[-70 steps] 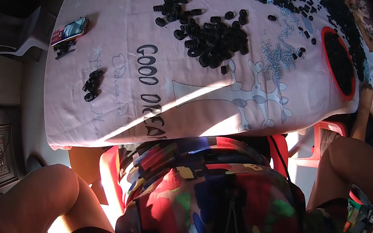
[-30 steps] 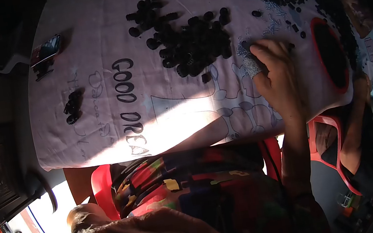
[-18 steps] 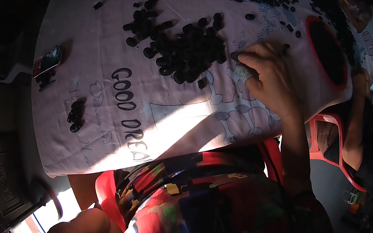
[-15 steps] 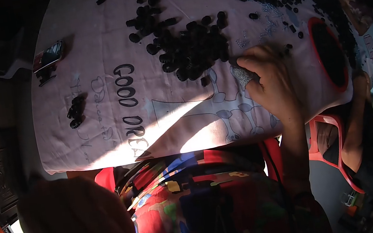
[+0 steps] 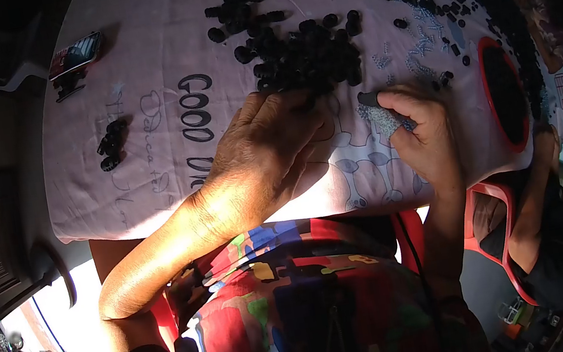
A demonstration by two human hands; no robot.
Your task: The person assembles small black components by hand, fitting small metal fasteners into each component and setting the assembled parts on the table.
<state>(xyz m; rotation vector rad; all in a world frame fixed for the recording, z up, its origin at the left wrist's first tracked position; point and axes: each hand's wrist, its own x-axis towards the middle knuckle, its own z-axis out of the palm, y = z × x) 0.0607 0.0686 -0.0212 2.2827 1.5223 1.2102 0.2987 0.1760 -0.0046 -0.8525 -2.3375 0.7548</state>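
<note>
A heap of small black ribbed parts (image 5: 306, 54) lies on the pink printed tablecloth (image 5: 152, 56). My left hand (image 5: 264, 138) is at its near edge, fingers bent and pressed together against the black parts. Their tips are partly hidden, so I cannot make out what they hold. To the right, my right hand (image 5: 424, 124) is closed in a pinch just above the cloth. A grey speckled cover (image 5: 381, 118) wraps its thumb. Something dark shows at the tip of its index finger; whether it is a finger cover or a held part is unclear.
Small clear pieces (image 5: 422, 43) lie scattered right of the heap. A red-rimmed bowl (image 5: 489, 99) of dark parts stands at the right, near another person's arm (image 5: 530, 188). A phone (image 5: 77, 55) rests at the far left, with a few black parts (image 5: 113, 144) nearer me.
My left hand has come up from below the table edge to the heap. My right hand's fingers have drawn in more tightly. The view has shifted slightly.
</note>
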